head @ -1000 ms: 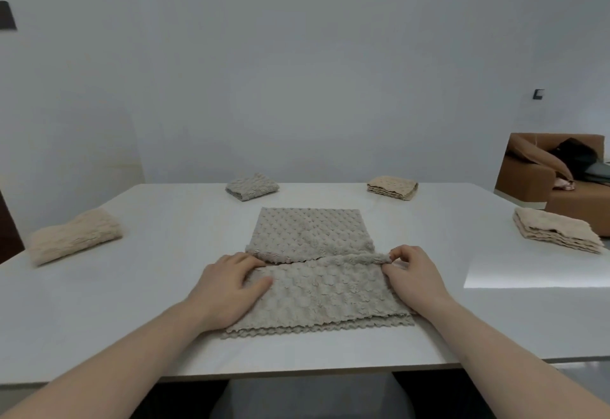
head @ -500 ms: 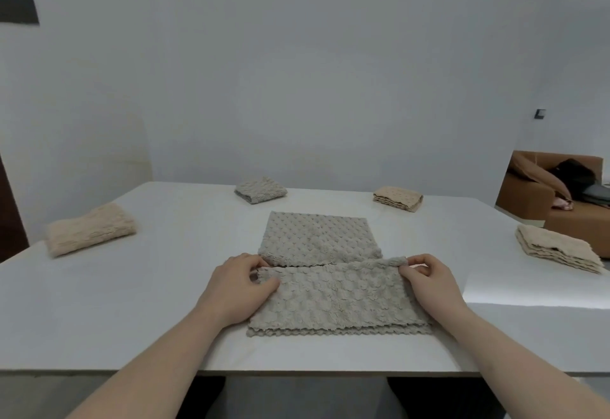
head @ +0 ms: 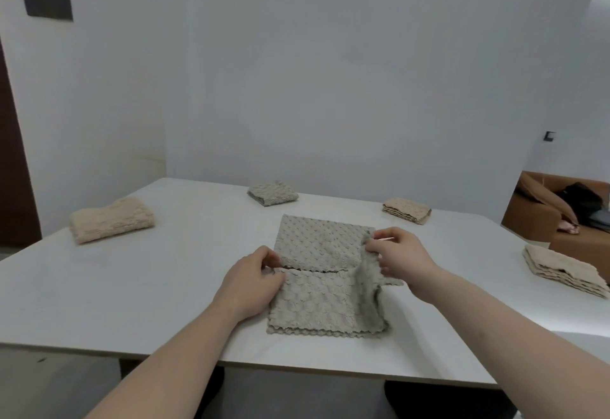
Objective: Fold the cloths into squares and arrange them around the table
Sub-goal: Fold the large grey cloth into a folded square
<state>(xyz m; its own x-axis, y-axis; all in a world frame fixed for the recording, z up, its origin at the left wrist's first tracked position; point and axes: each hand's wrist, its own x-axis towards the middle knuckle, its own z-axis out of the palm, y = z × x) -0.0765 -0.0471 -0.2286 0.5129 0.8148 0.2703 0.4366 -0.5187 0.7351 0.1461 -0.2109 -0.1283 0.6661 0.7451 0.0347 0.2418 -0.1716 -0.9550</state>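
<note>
Grey waffle-textured cloth (head: 325,281) lies on the white bench (head: 132,286) near its front edge, its near part doubled over the rest; the right hand (head: 401,261) pinches the cloth's right edge between thumb and curled fingers and holds that edge raised off the bench, so a flap stands up in shadow; the left hand (head: 252,281) rests on the cloth's left edge at the fold line, fingers bent and fingertips pressing or nipping the fabric, which of the two I cannot tell. Around the bench sit four folded cloths: a beige cloth (head: 111,223) at far left; a grey folded cloth (head: 272,193) at the back; a tan cloth (head: 406,210) back right; a tan stack (head: 564,270) at the right edge; a brown sofa (head: 541,220) stands beyond.
</note>
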